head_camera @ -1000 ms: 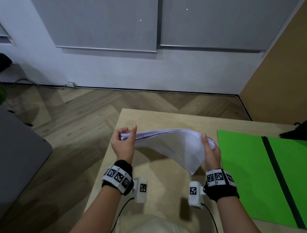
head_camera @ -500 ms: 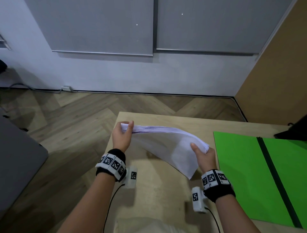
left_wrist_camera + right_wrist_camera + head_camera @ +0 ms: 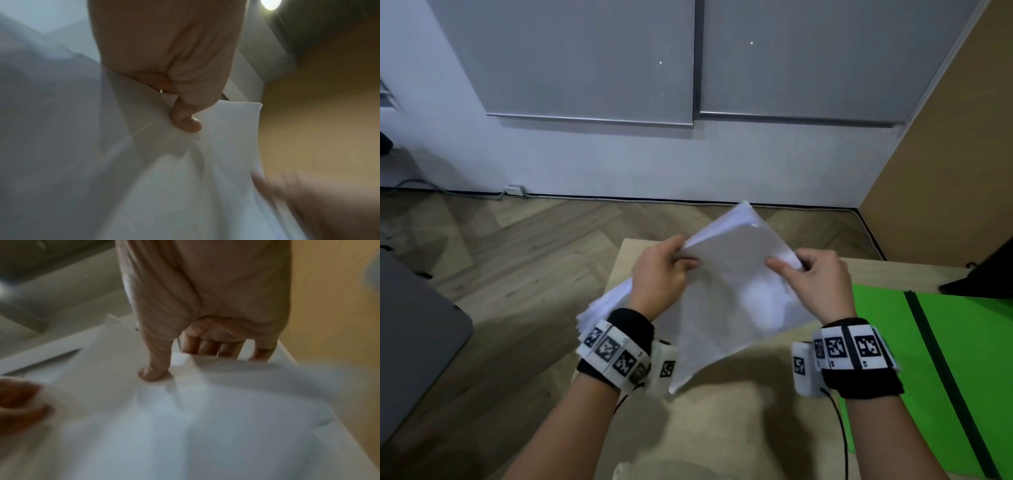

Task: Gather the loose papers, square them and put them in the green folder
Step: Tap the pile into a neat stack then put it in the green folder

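Both hands, left hand point(image 3: 659, 274) and right hand point(image 3: 822, 279), have fingers pinching the papers point(image 3: 736, 294) tight, so I'd loosen up and tap the edges on the worktop point(image 3: 726, 421).

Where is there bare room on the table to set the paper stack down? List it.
Bare tabletop lies between the wrists, under the papers both hands hold, left of the open green folder. The folder's left leaf is also bare. The far right corner holds a dark object.

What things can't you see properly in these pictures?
- Papers: the count, too thin to tell in the head view.
- Left hand: its fingers sit behind the papers, head view.
- Folder: cut off by the right edge, head view.
- Right hand: wrist view blurred, so its grip is unclear.
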The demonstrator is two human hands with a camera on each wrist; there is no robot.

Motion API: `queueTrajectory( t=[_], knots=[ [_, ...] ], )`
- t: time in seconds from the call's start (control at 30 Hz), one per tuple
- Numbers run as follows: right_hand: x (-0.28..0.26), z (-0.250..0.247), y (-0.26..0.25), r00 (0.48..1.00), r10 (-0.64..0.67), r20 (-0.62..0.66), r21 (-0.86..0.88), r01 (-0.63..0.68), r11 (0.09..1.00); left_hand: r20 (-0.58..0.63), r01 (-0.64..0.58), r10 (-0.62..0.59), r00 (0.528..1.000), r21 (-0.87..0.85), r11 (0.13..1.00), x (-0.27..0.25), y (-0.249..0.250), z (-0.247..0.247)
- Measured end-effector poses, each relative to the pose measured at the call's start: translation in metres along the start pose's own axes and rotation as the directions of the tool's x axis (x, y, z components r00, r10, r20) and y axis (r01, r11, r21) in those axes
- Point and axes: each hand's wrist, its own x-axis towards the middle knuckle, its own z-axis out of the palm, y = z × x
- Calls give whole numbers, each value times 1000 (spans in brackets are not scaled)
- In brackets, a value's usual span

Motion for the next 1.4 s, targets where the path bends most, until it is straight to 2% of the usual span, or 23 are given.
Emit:
queueTrajectory(
  t=[0.07,0.17,0.27,0.3,0.33,0.5,0.6,0.7,0.8,0.87,1.0,1.13,1.3,1.4],
  knots=[
    [1,-7,13,999,37,17,73,-39,997,-26,91,-97,995,-178,980,6,-13,-11],
    [2,-4,23,996,82,30,317,-87,944,3,126,-132,991,-340,932,6,-20,-20],
    [1,7,16,983,147,111,627,-184,757,-26,165,-195,980,-426,890,0,-22,-23],
    [0,11,10,979,138,151,681,-204,704,-28,174,-214,976,-485,857,-2,-21,-22],
    [-2,14,3,980,115,160,699,-194,688,-28,183,-234,972,-534,825,-3,-20,-20],
    [-7,15,-21,1000,10,29,755,-28,655,-12,159,-219,976,-648,745,-5,-3,-15],
    [-11,20,-18,996,24,89,713,-80,697,52,182,-200,978,-675,715,-13,-4,-8],
    [-16,31,-8,992,57,114,665,-119,737,98,182,-157,983,-660,729,-21,-2,3],
    [-15,33,-3,993,97,72,653,-120,748,17,137,-171,985,-681,719,-19,8,7],
    [-14,28,1,992,110,64,664,-124,737,-31,139,-222,975,-695,706,-14,12,6],
    [-14,25,11,984,147,99,698,-174,695,-66,146,-264,962,-695,704,-6,15,5],
    [-18,30,9,985,166,49,686,-154,712,-80,170,-316,945,-705,688,-3,14,9],
    [-20,34,-2,995,102,-3,671,-73,738,-117,126,-283,952,-692,711,-2,18,8],
    [-17,35,-2,993,112,25,672,-100,734,-93,137,-269,959,-677,723,-2,17,6]
  ],
)
